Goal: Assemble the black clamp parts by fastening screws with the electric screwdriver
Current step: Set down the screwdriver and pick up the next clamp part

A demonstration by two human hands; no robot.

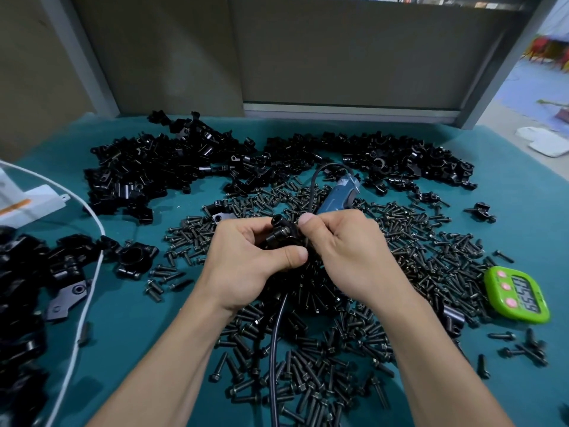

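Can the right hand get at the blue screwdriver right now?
Probably, once freed: the right hand and left hand both grip the clamp part, but the screwdriver lies uncovered just beyond them.

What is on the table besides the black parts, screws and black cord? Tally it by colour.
Blue: 1, the electric screwdriver
Green: 1, the timer
White: 2, the cable and the plastic item at the left edge
Total: 4
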